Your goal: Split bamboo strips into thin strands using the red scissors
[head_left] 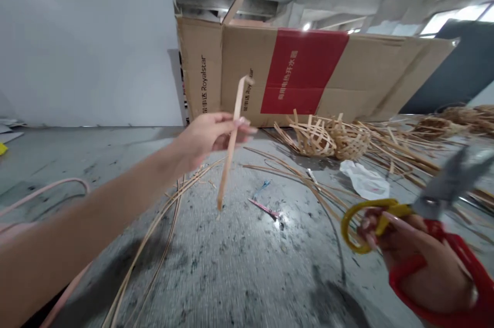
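Note:
My left hand point(212, 137) pinches a thin, pale bamboo strip point(228, 168) upright between thumb and fingers, with the strip's top end bent over. Off to the lower right, my right hand point(419, 261) grips a pair of scissors point(424, 207) by their yellow and red handles. The grey blades stand apart, pointing up and right. The scissors and the strip are well apart. Long loose bamboo strips point(154, 235) lie on the concrete floor point(216, 266) below my left hand, out of its reach.
A partly woven bamboo basket point(311, 140) lies on the floor among strips, against a flattened cardboard box point(285, 70). A white plastic bag point(363, 179) lies nearby. Small blue and pink items point(264, 199) and a pink cord point(42, 194) also lie on the floor.

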A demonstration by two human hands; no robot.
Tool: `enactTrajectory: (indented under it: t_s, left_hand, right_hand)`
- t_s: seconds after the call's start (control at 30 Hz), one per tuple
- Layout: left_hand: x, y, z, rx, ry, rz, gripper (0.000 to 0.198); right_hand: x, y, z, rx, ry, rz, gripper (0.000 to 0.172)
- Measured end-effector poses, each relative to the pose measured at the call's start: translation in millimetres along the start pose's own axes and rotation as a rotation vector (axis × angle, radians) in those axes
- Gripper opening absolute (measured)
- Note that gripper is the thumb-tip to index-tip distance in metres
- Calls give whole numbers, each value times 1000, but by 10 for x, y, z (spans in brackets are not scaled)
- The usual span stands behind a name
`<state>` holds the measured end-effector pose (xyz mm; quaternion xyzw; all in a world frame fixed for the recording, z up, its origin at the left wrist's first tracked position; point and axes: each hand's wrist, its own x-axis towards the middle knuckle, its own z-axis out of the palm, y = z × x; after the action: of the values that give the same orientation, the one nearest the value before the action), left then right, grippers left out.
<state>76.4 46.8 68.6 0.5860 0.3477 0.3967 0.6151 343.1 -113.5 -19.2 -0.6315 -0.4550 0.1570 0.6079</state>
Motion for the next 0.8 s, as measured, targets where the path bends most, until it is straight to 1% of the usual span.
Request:
enactTrajectory:
  t_s: [0.03, 0.1, 0.2, 0.27, 0.37, 0.43, 0.5, 0.57, 0.63, 0.67, 0.7, 0.73, 0.8]
  left_hand:
    - [-143, -79, -54, -3, 46, -76, 9]
    - [-393, -214, -152, -26, 118, -164, 9]
    - [-637, -334, -246, -63, 230, -225, 11]
    - [-725, -378, -256, -75, 292, -239, 13]
    - [-795, -456, -198, -89, 345, -248, 16]
    - [-811, -543, -144, -96, 365, -242, 18]
    - [-812, -657, -101, -96, 382, -232, 22]
    - [-818, -793, -66, -92, 398, -231, 27]
    - [-860, -951, -19, -88, 404, -250, 32]
    - [-898, -1042, 15, -88, 387, -271, 34]
    - [-948, -1140, 55, -90, 351, -297, 37]
    - [-1004, -1245, 101, -93, 279, -338, 37]
    - [-1117, -1455, 193, -129, 41, -409, 37]
  right_hand:
    - [-54, -37, 61, 66, -84, 66, 46]
    - [-213, -110, 195, 175, -264, 198, 43]
    - [-510, -208, 406, 249, -489, 306, 45]
    - [-672, -265, 541, 278, -631, 331, 46]
    - [-795, -314, 734, 307, -805, 252, 46]
    - [-828, -293, 852, 274, -829, 191, 40]
    - [-865, -219, 947, 251, -791, 187, 32]
    - [-917, -108, 1007, 285, -745, 268, 31]
    - [-969, 13, 1035, 284, -712, 366, 36]
    - [-988, 71, 1042, 275, -693, 412, 38]
    - [-1000, 124, 1047, 265, -679, 460, 40]
    - [-1005, 173, 1053, 259, -670, 512, 41]
    - [-1000, 247, 1063, 221, -678, 584, 40]
